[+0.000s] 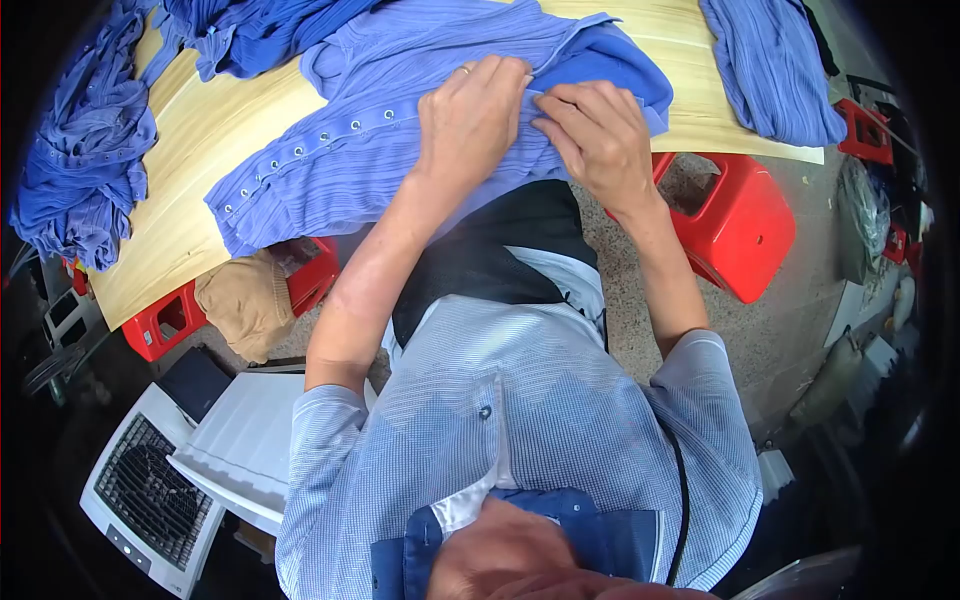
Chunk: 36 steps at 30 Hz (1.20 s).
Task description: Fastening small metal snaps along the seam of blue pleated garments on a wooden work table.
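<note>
A blue pleated shirt [440, 145] lies across the table's near edge, with a row of ring-shaped metal fasteners along one front edge. My left hand [472, 118] is closed, its fingertips pinching the cloth near a seam. Close beside it on the right, my right hand [600, 138] also has its fingers curled in a pinch on the same shirt. Whatever lies right between the fingertips is too small to make out. A smoother, brighter blue inside part of the shirt shows just beyond my right hand.
More blue garments lie on the pale wooden table [230, 130]: a heap [85, 160] at the left and a folded one [775, 70] at the right. Red stools [745, 225] stand under the near edge, one bearing a tan cloth [248, 305]. A white air cooler [150, 490] stands lower left.
</note>
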Each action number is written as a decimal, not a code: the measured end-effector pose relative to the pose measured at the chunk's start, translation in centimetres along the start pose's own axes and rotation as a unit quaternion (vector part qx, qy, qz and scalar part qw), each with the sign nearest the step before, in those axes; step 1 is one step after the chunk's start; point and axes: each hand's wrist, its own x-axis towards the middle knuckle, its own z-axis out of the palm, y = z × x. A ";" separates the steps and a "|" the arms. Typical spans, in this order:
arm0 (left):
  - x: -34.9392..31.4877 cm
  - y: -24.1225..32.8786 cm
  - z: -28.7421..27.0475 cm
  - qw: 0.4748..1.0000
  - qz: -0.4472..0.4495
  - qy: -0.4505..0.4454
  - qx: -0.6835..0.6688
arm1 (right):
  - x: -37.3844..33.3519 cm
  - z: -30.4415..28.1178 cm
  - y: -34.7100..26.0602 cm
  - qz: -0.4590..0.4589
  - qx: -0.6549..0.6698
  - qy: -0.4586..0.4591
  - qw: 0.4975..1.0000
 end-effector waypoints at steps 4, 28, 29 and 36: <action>-0.2 0.2 -0.2 1.000 0.005 -0.019 0.024 | 0.3 0.3 0.3 0.037 0.011 -0.024 0.999; 0.0 -0.1 -0.4 0.999 -0.004 -0.021 -0.034 | 3.1 -0.4 1.7 0.140 0.075 -0.158 0.975; -0.1 -0.2 -0.4 0.999 -0.003 -0.021 -0.033 | 3.1 -0.3 1.8 0.140 0.075 -0.159 0.975; -0.2 -0.2 -0.3 0.999 0.015 -0.019 -0.027 | 2.3 0.3 2.4 0.131 0.102 -0.084 0.983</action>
